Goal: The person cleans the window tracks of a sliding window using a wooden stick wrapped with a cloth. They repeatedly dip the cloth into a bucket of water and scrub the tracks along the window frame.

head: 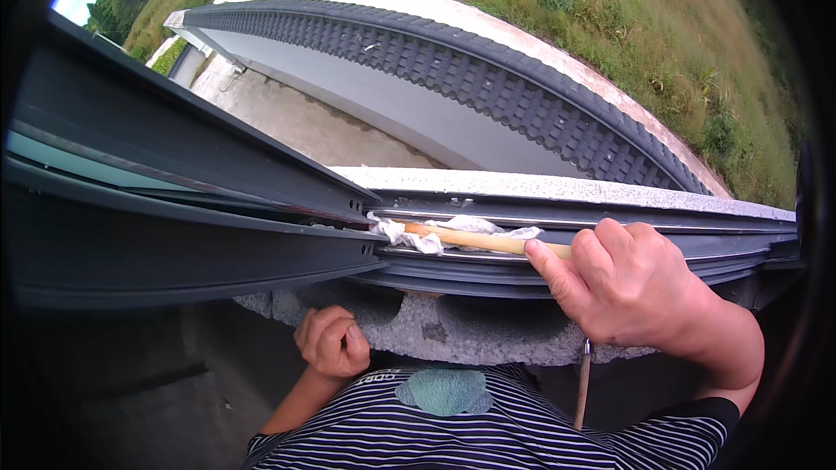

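Observation:
My right hand [630, 287] is closed around a pale wooden stick [483, 239], its thumb laid along the shaft. The stick's far end presses into a crumpled white cloth [418, 241] in the track of a dark metal window frame [705, 245], right against the edge of the sliding sash [215, 202]. Part of the cloth trails along the track behind the stick. My left hand [334, 343] is curled into a loose fist before the rough sill, with nothing visible in it. A thin rod with a metal end [582, 385] hangs below my right hand; its upper end is hidden.
A rough, broken masonry sill [457, 333] lies between the frame and my striped shirt [431, 434]. Outside run a white ledge [555, 186], a concrete yard [294, 117] and a wall topped with dark tiles [457, 78]. Grass [653, 32] grows beyond it.

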The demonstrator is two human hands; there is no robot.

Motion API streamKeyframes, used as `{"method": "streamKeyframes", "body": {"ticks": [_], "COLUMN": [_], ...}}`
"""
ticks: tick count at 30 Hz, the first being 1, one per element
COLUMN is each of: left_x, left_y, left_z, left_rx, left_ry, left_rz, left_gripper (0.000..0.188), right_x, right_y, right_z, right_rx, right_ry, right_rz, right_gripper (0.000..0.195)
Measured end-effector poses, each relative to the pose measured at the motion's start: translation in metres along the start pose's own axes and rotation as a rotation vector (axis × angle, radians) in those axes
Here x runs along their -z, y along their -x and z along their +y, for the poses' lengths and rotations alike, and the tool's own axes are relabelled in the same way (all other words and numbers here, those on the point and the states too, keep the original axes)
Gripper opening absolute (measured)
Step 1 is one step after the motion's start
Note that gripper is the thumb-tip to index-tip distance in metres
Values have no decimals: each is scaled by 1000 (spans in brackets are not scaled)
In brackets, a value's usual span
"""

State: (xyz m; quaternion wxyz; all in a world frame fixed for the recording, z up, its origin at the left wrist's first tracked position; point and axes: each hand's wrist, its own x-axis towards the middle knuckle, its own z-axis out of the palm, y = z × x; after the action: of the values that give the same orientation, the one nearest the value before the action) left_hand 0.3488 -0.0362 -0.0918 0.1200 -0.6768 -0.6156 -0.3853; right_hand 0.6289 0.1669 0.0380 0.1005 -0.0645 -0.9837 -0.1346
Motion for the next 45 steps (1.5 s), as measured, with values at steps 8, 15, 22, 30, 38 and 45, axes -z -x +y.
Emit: {"method": "streamKeyframes", "body": {"ticks": [8, 15, 22, 30, 38, 45], "left_x": [-2, 0, 9, 6, 2, 2], "left_y": [-2, -3, -40, -54, -62, -53], "left_z": [0, 10, 38, 58, 58, 55], "left_rx": [40, 24, -151, -216, -176, -183], "left_ry": [129, 149, 162, 252, 241, 231], "left_rz": [60, 98, 109, 87, 117, 135], "left_gripper": [5, 7, 24, 26, 27, 22], "right_x": [38, 52, 7, -39, -23, -37], "right_y": [32, 50, -7, -42, -44, -44], "right_z": [1, 11, -18, -24, -20, -18], "right_rx": [-213, -508, -817, -799, -711, -701], "right_ry": [-24, -407, -1105, -1175, -1125, -1058], "right_rz": [-62, 162, -27, -11, 259, 9], "right_gripper": [37, 36, 30, 20, 12, 24]}}
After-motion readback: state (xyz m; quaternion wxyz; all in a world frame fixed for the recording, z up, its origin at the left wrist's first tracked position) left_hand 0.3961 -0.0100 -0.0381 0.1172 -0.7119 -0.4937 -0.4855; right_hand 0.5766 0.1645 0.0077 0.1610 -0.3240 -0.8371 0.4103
